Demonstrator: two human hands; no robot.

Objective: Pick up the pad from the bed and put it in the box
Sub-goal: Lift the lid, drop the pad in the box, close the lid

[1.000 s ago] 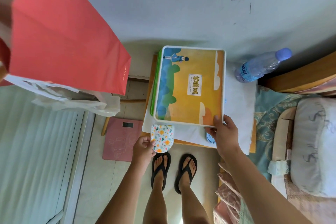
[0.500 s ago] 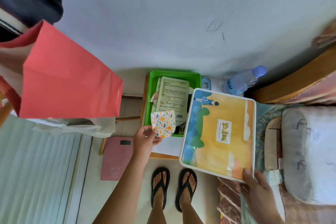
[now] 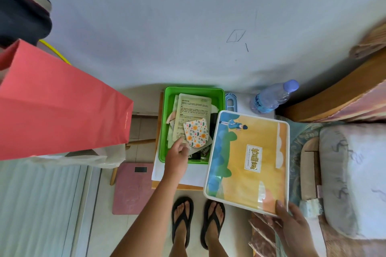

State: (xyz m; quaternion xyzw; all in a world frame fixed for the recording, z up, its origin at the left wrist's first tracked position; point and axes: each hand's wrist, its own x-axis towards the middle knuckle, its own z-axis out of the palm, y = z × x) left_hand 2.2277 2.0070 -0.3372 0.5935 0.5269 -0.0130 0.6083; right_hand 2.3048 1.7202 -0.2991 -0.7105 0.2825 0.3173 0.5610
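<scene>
The small floral pad (image 3: pixel 196 132) lies inside the green box (image 3: pixel 162 131), on top of a printed sheet. My left hand (image 3: pixel 177 156) rests over the box's near left corner, fingertips touching the pad's lower edge; whether it still grips the pad is unclear. My right hand (image 3: pixel 292 225) holds the box's yellow and blue lid (image 3: pixel 246 162) by its near right corner, lifted off to the right of the box.
A red paper bag (image 3: pixel 58 106) hangs at the left over a white plastic bag. A water bottle (image 3: pixel 271 98) stands behind the lid. The bed with a pillow (image 3: pixel 355 173) is at the right. A pink scale (image 3: pixel 133 188) lies on the floor by my feet.
My right hand took the lid off the box and swung it right. My left hand carried the floral pad from the table's near edge up into the open box.
</scene>
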